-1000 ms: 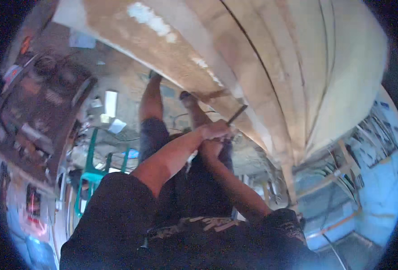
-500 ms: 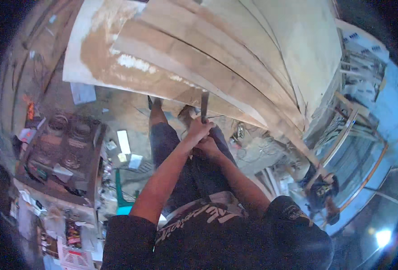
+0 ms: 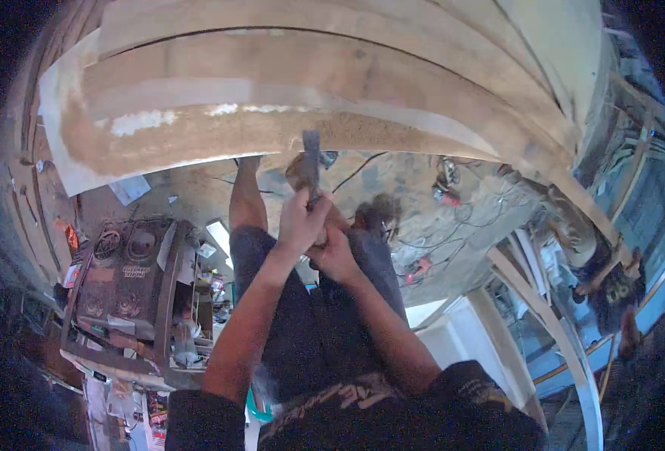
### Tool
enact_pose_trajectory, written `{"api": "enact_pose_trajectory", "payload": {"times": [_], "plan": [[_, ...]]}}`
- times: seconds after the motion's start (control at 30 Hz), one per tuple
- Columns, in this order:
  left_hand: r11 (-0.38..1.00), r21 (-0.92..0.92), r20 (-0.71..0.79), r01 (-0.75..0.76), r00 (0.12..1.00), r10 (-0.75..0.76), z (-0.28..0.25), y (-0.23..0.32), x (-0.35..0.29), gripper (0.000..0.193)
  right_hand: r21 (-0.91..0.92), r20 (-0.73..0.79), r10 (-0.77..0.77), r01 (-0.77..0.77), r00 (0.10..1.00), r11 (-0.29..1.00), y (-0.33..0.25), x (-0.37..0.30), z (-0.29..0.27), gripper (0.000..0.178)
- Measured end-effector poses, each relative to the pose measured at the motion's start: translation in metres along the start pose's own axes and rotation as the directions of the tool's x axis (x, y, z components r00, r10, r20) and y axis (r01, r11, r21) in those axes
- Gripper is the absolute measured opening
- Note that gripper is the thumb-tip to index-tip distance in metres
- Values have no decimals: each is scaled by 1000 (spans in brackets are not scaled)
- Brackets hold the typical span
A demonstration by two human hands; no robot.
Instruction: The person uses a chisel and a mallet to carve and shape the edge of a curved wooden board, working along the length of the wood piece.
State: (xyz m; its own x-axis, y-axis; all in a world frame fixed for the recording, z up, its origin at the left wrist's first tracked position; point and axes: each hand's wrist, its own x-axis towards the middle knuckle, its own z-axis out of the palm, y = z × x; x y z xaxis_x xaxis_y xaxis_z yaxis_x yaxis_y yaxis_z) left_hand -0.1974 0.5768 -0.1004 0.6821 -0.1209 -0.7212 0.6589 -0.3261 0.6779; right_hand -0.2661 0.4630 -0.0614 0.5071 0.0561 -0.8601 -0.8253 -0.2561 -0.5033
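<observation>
Both my hands grip a chisel, a flat, dark-bladed tool pointing away from me. My left hand is closed round it just below the blade. Lower down, my right hand wraps the handle end, which the fingers mostly hide. The blade's tip overlaps the near edge of a large curved wooden panel; whether it touches cannot be told. Brown, sanded-looking wood and whitish patches run along that edge.
At the left stands a dark cabinet with round speakers. A power tool and cables lie on the floor right of my legs. Long boards lean at the right. Another person is beyond them.
My view has turned, so the panel edge lies more level and reaches farther left. My hands and the chisel appear slightly farther left, with both hands still gripping.
</observation>
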Motion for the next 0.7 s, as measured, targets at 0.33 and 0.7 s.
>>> {"api": "enact_pose_trajectory", "payload": {"times": [0.33,0.7], "plan": [[849,386,-146,-360,885,442,6,18,79,40,274,-220,99,-36,970,961,38,26,-53,18],[562,733,-4,-383,824,567,20,25,138,70,694,-252,292,-38,923,719,9,41,-49,23]]}}
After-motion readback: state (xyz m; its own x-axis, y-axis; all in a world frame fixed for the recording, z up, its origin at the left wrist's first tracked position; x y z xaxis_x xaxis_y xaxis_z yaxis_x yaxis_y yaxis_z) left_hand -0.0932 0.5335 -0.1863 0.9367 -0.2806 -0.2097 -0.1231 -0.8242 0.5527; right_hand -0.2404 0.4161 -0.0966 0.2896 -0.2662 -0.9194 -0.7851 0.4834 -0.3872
